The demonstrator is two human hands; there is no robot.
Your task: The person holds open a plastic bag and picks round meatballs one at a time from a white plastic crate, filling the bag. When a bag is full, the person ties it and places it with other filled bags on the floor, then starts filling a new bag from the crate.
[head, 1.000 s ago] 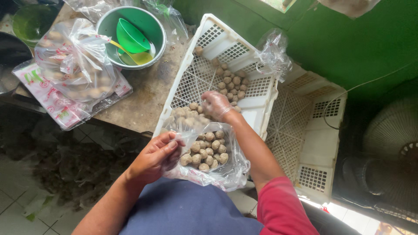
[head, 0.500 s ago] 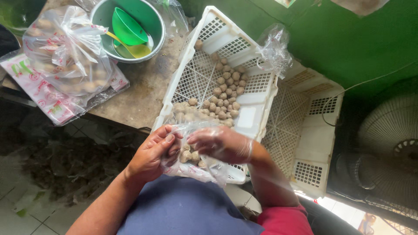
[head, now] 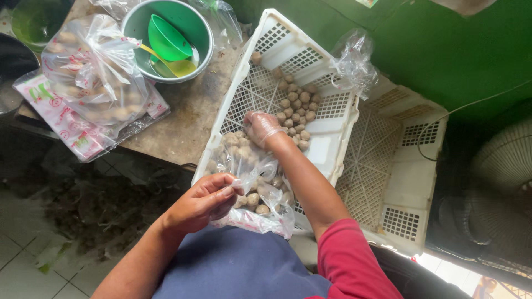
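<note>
White slatted plastic crate (head: 332,138) tilted off the table edge (head: 183,127) held brown balls (head: 296,108), where the gloved right hand (head: 263,128) closed over some, while the left hand (head: 202,200) pinched open the clear bag (head: 252,191) at the crate's near rim.

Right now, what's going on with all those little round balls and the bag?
A person's left hand holds open a clear plastic bag partly filled with small brownish balls. The right hand, in a thin clear glove, reaches into the white slotted crate, where more balls lie. A green bowl and a filled bag sit on the table.
</note>
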